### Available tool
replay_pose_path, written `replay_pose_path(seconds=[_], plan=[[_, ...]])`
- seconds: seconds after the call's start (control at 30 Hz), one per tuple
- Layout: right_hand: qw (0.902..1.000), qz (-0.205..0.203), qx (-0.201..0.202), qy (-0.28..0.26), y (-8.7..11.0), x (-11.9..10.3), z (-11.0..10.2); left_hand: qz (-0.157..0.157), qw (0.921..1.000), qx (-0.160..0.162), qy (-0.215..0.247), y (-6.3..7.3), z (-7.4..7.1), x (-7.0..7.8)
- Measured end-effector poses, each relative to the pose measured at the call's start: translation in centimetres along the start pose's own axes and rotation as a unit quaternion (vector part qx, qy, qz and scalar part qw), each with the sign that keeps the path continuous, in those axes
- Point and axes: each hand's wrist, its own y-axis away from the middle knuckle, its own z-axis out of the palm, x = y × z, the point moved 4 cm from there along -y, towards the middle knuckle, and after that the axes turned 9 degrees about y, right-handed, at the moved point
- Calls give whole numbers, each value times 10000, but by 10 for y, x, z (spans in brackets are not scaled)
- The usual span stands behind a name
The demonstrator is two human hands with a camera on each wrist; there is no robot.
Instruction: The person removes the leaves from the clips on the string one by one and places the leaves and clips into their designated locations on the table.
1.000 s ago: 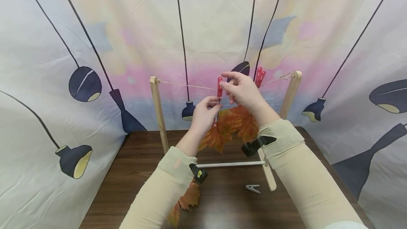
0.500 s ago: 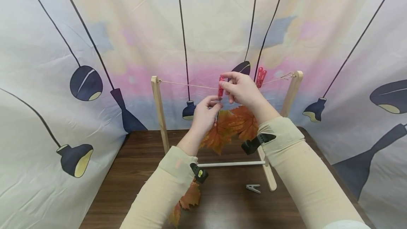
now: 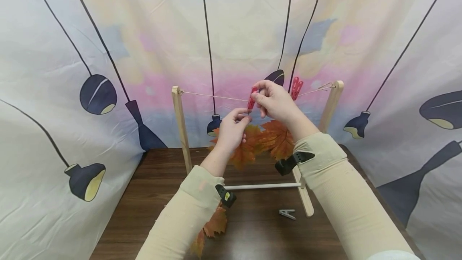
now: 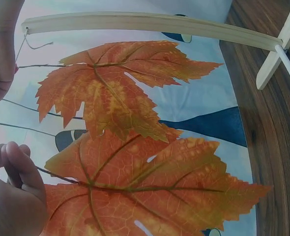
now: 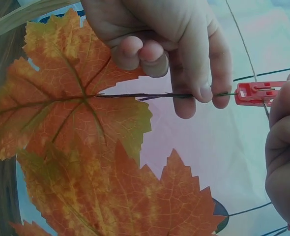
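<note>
In the head view my left hand [image 3: 232, 129] pinches the dark stem [image 5: 140, 95] of an orange maple leaf [image 4: 150, 187] between thumb and fingers. The leaf hangs below that hand. My right hand [image 3: 276, 101] grips a red clothespin [image 3: 252, 98] at the string [image 3: 213, 97], pinching its upper end. The right wrist view shows the stem's tip right at the clothespin's mouth, with the string running across the pin. Beside it another maple leaf [image 3: 278, 139] hangs below the string, near a second red clothespin [image 3: 296, 88].
A wooden frame with two posts [image 3: 181, 129] carries the string, and a white rod [image 3: 263, 186] joins its base. A grey clothespin [image 3: 287, 214] lies on the dark wooden table [image 3: 252, 236]. More leaves [image 3: 215, 224] lie beneath the left forearm. A printed cloth [image 3: 238, 31] hangs behind.
The red clothespin has tilted, its top leaning right, and the right fingers have closed further round it. The leaf in the left hand has turned, now showing left of the wrist too.
</note>
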Motion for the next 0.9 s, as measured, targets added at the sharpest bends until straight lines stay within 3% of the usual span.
replay_pose_path(seconds=[0.67, 0.9], plan=[[9950, -779, 400, -482, 4, -4, -10, 308, 9993, -144, -175, 0, 4, 5], [9930, -988, 600, -240, 6, -7, -9, 354, 9991, -160, -147, 2, 4, 7]])
